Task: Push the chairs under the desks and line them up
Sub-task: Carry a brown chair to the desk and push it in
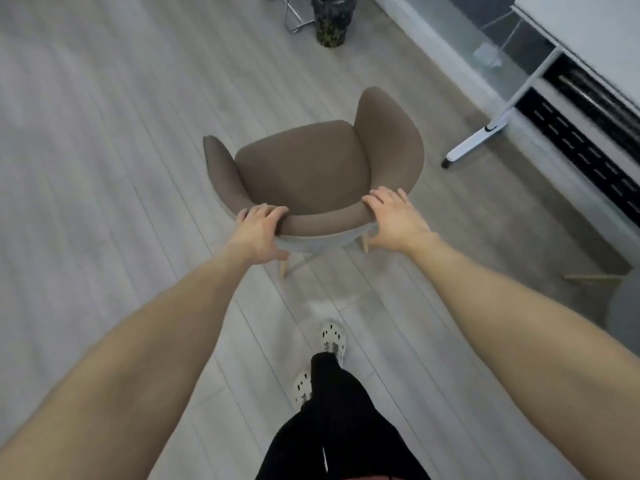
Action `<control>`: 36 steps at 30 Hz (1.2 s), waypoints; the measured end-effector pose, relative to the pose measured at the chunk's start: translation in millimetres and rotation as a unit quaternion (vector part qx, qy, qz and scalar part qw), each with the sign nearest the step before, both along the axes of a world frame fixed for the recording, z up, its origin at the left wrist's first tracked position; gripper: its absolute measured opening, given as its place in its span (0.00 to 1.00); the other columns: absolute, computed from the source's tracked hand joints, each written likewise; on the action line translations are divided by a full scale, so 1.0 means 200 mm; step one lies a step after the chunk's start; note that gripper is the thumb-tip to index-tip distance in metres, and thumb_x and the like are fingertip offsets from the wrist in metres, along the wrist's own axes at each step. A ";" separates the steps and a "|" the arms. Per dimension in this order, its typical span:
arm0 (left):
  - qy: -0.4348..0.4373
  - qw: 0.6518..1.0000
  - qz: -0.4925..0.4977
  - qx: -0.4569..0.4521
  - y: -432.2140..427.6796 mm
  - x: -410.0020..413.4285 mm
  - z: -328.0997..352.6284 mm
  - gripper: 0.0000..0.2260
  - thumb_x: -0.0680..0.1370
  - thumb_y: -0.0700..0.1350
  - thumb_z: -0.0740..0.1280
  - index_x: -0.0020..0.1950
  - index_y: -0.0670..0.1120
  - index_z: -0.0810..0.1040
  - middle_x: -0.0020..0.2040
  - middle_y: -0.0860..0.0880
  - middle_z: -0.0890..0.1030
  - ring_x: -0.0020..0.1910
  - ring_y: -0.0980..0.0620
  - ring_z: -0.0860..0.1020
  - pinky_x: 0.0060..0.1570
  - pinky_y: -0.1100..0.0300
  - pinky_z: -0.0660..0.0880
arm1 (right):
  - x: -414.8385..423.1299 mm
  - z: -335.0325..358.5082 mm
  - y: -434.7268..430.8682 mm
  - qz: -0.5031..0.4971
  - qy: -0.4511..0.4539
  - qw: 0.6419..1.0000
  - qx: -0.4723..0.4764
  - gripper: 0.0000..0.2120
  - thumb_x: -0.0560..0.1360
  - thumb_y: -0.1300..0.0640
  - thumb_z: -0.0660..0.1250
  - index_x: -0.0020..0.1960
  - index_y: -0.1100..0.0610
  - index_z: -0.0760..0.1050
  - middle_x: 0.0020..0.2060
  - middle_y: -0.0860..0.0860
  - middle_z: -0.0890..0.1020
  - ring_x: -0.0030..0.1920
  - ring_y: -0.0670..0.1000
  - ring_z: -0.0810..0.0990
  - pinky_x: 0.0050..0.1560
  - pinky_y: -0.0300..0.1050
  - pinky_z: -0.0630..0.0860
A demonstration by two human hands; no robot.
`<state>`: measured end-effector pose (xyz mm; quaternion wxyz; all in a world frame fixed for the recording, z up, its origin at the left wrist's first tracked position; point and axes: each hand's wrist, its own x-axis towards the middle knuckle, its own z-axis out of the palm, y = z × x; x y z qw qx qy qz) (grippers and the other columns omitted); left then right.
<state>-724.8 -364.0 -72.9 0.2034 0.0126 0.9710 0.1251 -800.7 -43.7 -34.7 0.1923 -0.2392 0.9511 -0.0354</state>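
Note:
A brown padded armchair [304, 168] with pale wooden legs stands on the grey plank floor in the middle of the view, its backrest toward me. My left hand [259, 230] grips the left part of the backrest's top edge, fingers curled over it and thumb under. My right hand [394, 220] lies on the right part of the same edge with fingers spread and nearly straight. A white desk [581, 39] with a white metal leg and foot [474, 140] stands at the upper right, apart from the chair.
A dark patterned bin [332, 19] and chrome chair legs [294, 15] stand at the top centre. A black perforated panel [581, 154] runs under the desk at the right. My feet in white clogs [332, 341] are behind the chair.

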 end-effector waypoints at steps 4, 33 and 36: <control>0.032 0.999 0.025 0.014 0.07 -0.03 -0.18 0.51 0.55 0.76 0.78 0.76 0.62 0.71 0.73 0.52 0.74 0.81 0.44 0.61 0.79 0.31 0.42 | -0.14 -0.07 0.07 0.018 0.008 1.000 -0.011 0.44 0.66 0.47 0.82 0.78 0.56 0.70 0.76 0.55 0.73 0.81 0.58 0.63 0.84 0.58 0.51; 0.086 0.970 -0.218 0.062 -0.50 -0.37 -0.29 0.37 0.59 0.74 0.79 0.66 0.64 0.80 0.64 0.57 0.77 0.78 0.48 0.65 0.80 0.34 0.45 | 0.42 -0.20 -0.48 -0.304 0.043 0.952 -0.012 0.47 0.47 0.19 0.73 0.55 0.50 0.84 0.49 0.46 0.82 0.58 0.52 0.77 0.73 0.49 0.65; 0.084 0.952 -0.284 0.074 -0.55 -0.42 -0.29 0.37 0.59 0.73 0.80 0.66 0.64 0.80 0.64 0.56 0.77 0.79 0.47 0.65 0.80 0.34 0.44 | 0.62 -0.24 -0.60 -0.366 0.062 0.928 -0.009 0.49 0.49 0.19 0.72 0.57 0.52 0.83 0.50 0.47 0.82 0.59 0.54 0.77 0.74 0.51 0.66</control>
